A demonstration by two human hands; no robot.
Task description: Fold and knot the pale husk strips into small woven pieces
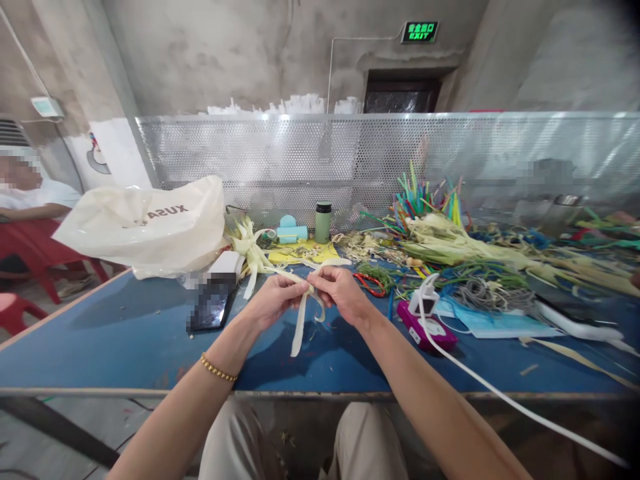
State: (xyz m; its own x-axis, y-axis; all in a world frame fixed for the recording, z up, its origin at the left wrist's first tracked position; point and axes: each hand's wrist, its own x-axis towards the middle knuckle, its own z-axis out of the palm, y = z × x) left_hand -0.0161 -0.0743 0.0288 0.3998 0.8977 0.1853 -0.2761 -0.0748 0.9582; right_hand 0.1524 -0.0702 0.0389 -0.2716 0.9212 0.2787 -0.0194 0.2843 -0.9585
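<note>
Pale strips of what looks like corn husk (299, 331) are pinched between my two hands above the blue table (165, 363). My left hand (277, 298), with a gold beaded bracelet on its wrist, closes thumb and fingers on the strips. Close beside it, my right hand (340, 291) pinches the same strips, and the fingertips nearly touch. One long end hangs down below the hands, and a shorter end curls beside it. A bunch of pale husks (249, 243) lies just beyond my left hand.
Left of my hands are a phone (213, 303) and a large white plastic bag (145, 227). On the right, a purple power strip (425, 327) carries a white cable. Husks (450, 243), cords (490, 293) and a blue mask (500, 325) lie farther right. A green bottle (323, 223) stands behind, before a perforated metal screen (250, 147).
</note>
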